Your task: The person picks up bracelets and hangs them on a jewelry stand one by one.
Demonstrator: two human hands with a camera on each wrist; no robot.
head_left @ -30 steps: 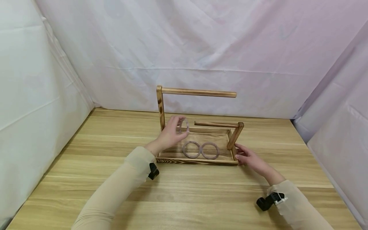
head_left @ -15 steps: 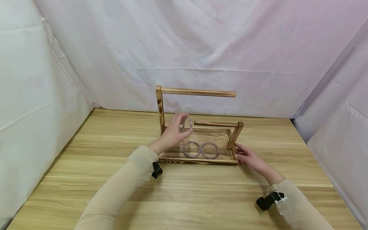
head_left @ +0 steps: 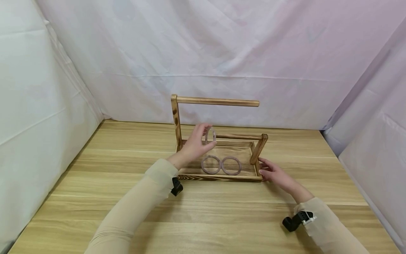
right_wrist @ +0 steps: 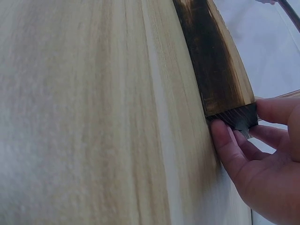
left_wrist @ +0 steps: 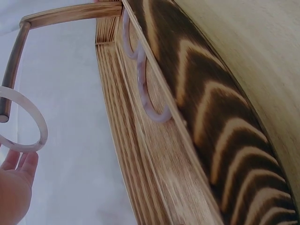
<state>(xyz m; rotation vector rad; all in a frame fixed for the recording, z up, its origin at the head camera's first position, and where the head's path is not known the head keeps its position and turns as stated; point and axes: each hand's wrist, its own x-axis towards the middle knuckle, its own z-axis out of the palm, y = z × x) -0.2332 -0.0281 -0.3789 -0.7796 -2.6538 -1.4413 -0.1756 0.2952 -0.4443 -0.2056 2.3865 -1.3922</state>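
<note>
In the head view my left hand pinches a pale purple bangle between thumb and fingers, roughly upright. The bangle stands right at the free end of the lower wooden rod; in the left wrist view that rod's tip shows inside the ring of the held bangle. Two similar bangles, one left and one right, lie side by side in the tray of the wooden stand. My right hand grips the tray's right end, thumb near the front corner.
A taller post at the tray's left carries a longer upper rod above my left hand. A short post bears the lower rod. The stand sits on a wood-grain table, with pale cloth behind and at both sides.
My left hand has moved right with the bangle, bringing it from left of the lower rod to the rod's free end. The right hand stays at the tray's end.
</note>
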